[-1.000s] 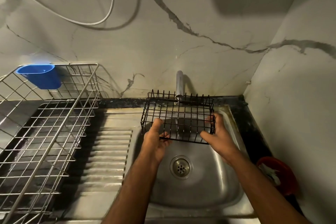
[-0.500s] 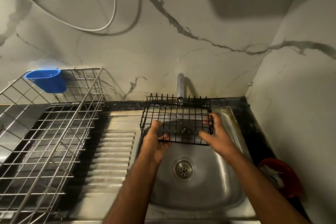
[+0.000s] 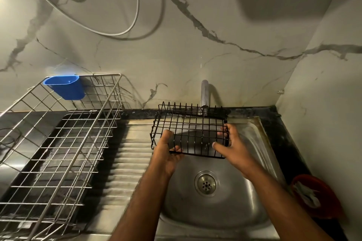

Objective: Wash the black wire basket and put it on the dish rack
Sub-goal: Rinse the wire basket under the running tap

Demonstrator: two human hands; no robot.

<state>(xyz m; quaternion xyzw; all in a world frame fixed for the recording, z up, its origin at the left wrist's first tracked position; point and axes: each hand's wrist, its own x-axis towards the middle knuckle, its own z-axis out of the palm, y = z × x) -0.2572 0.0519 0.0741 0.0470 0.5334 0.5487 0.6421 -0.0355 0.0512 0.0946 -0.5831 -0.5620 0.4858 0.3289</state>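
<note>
I hold the black wire basket (image 3: 193,129) level over the steel sink (image 3: 252,211), just under the tap (image 3: 204,96). My left hand (image 3: 166,154) grips its near left edge, thumb up along the wire side and fingers curled beneath. My right hand (image 3: 233,146) grips the right end, thumb on the near rim and fingers wrapped through the side wires. The silver wire dish rack (image 3: 58,143) stands on the counter to the left, with nothing in it.
A blue plastic cup (image 3: 65,87) hangs on the rack's back rim. A ribbed draining board (image 3: 127,162) lies between rack and sink. A red bowl (image 3: 317,195) sits at the right by the wall. Cables (image 3: 117,31) hang on the marble wall.
The basket stays under the tap and has shifted slightly left with both hands on it. The view has tilted up a little.
</note>
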